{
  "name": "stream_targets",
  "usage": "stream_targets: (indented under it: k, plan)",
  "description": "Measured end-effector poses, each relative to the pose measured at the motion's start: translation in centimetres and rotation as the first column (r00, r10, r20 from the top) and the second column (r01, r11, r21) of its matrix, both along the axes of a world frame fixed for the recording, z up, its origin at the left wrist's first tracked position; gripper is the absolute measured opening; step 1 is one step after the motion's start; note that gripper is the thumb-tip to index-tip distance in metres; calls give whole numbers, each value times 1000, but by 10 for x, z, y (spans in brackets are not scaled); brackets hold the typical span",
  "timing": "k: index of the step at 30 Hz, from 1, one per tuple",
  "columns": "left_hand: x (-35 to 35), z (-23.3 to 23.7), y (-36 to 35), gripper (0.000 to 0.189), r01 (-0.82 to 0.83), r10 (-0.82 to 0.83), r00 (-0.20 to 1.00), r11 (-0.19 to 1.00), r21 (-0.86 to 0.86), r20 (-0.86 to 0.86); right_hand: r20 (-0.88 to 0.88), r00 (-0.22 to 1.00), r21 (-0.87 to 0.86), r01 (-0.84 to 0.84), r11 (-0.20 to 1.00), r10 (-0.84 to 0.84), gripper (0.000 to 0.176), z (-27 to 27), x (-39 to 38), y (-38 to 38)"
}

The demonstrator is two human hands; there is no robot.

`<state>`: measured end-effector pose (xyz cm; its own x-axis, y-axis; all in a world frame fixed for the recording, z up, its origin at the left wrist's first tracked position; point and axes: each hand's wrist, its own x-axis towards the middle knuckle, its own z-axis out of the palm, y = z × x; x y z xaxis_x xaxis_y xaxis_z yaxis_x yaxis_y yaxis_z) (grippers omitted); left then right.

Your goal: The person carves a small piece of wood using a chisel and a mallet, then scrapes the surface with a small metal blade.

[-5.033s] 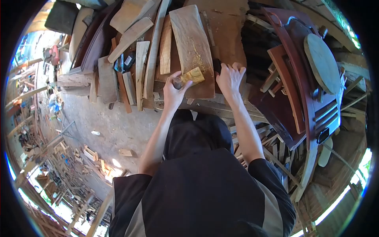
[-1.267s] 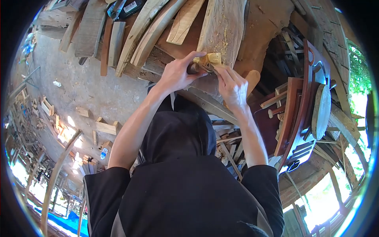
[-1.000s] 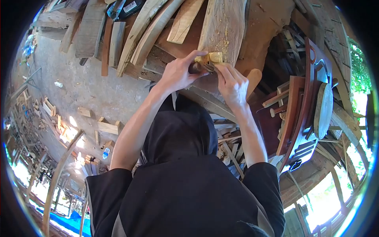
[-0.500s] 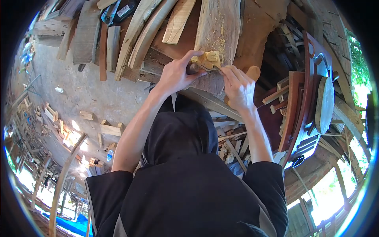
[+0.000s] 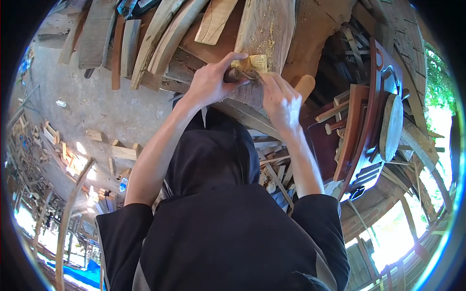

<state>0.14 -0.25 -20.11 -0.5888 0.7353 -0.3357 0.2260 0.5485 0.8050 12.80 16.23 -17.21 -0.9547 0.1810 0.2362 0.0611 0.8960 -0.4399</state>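
My left hand [image 5: 209,83] is closed around a small carved block of yellow wood [image 5: 257,62], its fingers and thumb on the block's near side. The block rests on a broad wooden plank [image 5: 264,29] dusted with shavings. In my right hand [image 5: 282,99], fingers wrapped round it, is a carving tool with a rounded light wooden handle [image 5: 305,87] sticking out past the knuckles. The tool's working end is by the block and mostly hidden by my fingers, so its exact shape cannot be made out.
Several curved boards [image 5: 177,39] lie left of the plank. Dark red wooden furniture [image 5: 371,116] with a round wooden disc [image 5: 391,127] stands at the right. Wood offcuts [image 5: 124,151] and a plastic bottle [image 5: 123,184] lie on the concrete floor [image 5: 121,109].
The whole view has shifted a little. My right hand has moved slightly closer to my left hand, and the tool's handle has turned a little. Both hands keep their hold.
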Motion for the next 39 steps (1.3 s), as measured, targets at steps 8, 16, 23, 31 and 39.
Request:
stream_targets:
  k: [8,16,23,31,39]
  plan:
    - [-1,-5,-2,59,-22,24,999,998,55,-30,62,989,-54,135,989,-132,8,3,-19,-14]
    - [2,-3,1,56,-28,27,999,999,21,47,321,869,112,361,926,-377,8,64,20,-7]
    - [3,-10,1,60,-47,46,999,997,61,19,97,951,-32,297,954,-293,6,35,7,-7]
    - [1,3,-1,59,6,-6,1000,1000,-28,11,37,993,72,112,991,-115,22,3,3,-4]
    - [3,-6,0,61,-38,41,999,996,75,-35,-16,1000,44,17,999,-16,20,1,-10,2]
